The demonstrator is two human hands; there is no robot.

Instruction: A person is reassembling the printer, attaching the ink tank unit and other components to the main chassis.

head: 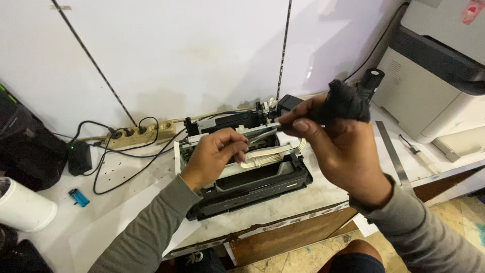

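A partly dismantled black and white printer (262,184) lies on the white worktop, its inside open with a white flat ribbon cable (268,155) showing. My left hand (214,154) reaches into the printer's top, fingers curled on an inner part near the cable. My right hand (336,144) is raised above the printer's right side and grips a screwdriver with a thick black handle (346,101); its thin shaft (268,129) points left toward the left hand's fingers.
A beige power strip (139,134) with black plugs and cables sits against the wall. A blue lighter (79,197), a white cylinder (22,207) and a black adapter (80,157) lie left. A large grey-white printer (434,81) stands right, a metal ruler (395,156) beside it.
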